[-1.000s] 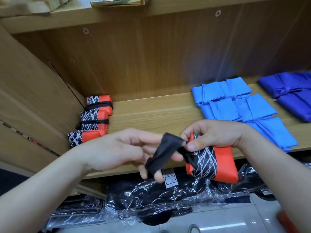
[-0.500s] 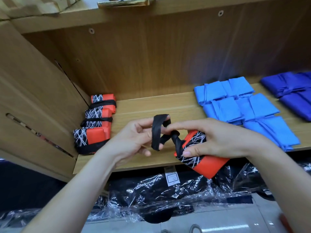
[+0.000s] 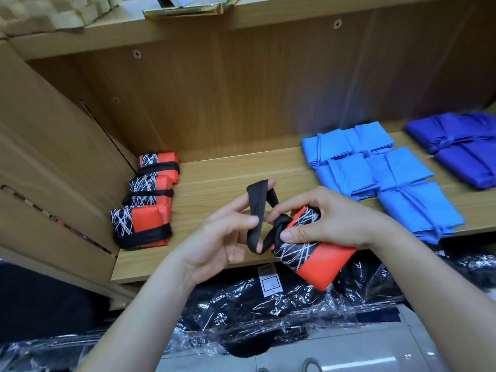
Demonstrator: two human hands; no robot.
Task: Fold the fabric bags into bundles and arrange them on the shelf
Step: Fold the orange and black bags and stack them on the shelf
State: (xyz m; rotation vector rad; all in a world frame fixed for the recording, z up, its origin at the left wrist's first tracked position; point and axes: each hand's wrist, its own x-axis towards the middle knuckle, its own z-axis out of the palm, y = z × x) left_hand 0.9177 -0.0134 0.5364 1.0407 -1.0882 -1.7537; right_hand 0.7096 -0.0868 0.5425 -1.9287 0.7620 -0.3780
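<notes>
1. Three orange bundles (image 3: 145, 224) lay strapped in a row at the left end of the shelf (image 3: 220, 181), running near to far. Light-blue bundles (image 3: 375, 167) and dark-blue bundles (image 3: 461, 146) lay to the right.
2. A fourth orange bag (image 3: 322, 261) was folded but not yet tied off. You held it just in front of the shelf's near edge, around its middle.
3. Your right grip (image 3: 330, 218) was closed round that bag, with the thumb pressing the knot at the root of the black strap (image 3: 259, 208).
4. Your left grip (image 3: 228, 237) pinched the strap's loop, with a finger through it.
5. By my judgement, wrapping the loop round the bag and shelving it remained.
6. The bag looked thin and smooth, with a black panel of scribbled white lines. The strap was flat, limp webbing. Crinkled plastic-wrapped packs (image 3: 255, 304) lay below the shelf.
</notes>
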